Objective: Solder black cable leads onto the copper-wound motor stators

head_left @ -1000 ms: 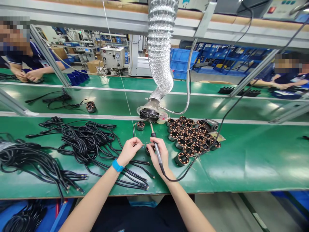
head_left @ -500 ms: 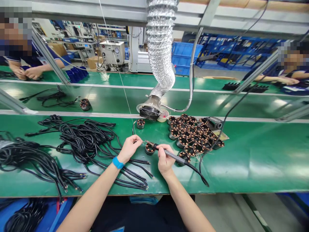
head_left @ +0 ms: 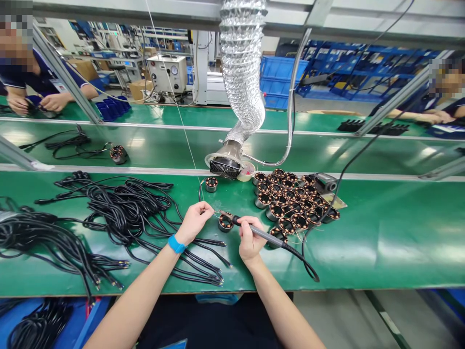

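My right hand grips a soldering iron like a pen, its tip pointing left toward the fingers of my other hand. My left hand, with a blue band at the wrist, is pinched on a thin solder wire that runs down from above. Between the hands, under the iron's tip, a motor stator with copper windings sits on the green bench. Fine wire ends show near the tip, too small to tell whether they touch it. Another stator stands just behind.
Black cables lie heaped at left. Many stators crowd together at right, beside an iron holder. A fume duct with a fan hangs over the middle. The iron's cord loops at right. Co-workers sit across the bench.
My view has shifted slightly. Both hands stay almost in place, with the iron and wire still held close to the stator. The co-worker's hands at far left have moved apart a little.
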### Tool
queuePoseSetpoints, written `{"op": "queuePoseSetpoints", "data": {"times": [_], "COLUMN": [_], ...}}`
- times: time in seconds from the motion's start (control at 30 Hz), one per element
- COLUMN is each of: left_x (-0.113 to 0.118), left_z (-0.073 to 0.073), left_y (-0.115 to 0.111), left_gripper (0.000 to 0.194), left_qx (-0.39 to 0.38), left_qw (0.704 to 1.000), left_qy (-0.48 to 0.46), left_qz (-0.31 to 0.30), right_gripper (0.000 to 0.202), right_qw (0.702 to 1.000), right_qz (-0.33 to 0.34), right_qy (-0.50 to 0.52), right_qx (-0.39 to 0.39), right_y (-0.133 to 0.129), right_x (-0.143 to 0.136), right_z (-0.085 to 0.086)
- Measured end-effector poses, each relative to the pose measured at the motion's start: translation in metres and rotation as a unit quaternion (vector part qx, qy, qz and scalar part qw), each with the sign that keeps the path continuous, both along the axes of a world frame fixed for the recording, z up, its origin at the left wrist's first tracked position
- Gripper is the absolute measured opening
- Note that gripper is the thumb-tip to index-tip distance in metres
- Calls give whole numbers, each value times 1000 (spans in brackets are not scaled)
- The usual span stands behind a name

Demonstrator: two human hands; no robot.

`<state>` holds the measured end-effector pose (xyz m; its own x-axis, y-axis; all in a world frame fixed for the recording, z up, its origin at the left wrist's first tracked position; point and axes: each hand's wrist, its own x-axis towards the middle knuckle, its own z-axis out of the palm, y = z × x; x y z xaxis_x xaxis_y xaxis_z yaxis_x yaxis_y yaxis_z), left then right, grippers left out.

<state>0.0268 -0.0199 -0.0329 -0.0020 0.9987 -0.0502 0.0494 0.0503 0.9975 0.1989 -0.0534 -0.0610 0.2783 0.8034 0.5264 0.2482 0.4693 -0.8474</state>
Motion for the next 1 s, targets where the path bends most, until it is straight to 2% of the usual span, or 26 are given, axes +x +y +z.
{"op": "queuePoseSetpoints", "data": {"times": [0.2,0.5,0.67,0.83,1.0], "left_x": [0,-1,-1,0,-2], "left_z": [0,0,1,5,6], "left_y": [0,-1,-4,-9,-13], "left_gripper": [23,22,21,22,24], "left_qx": [5,0,7,46,69], "left_qw": [1000,1000,999,997,994], "left_qy": [6,-6,3,28,40], "left_qz": [-1,-18,-31,-55,-73], "right_gripper": [24,23,16,34,36], "right_qw": [1000,1000,996,982,979], "right_qz": [-2,1,47,99,116], "right_qy": [26,-1,-73,-156,-161], "right_qx": [8,5,27,47,44], "right_y": [0,-1,6,14,15], "right_x": [0,-1,-10,-20,-23], "right_z": [0,4,17,21,19]}}
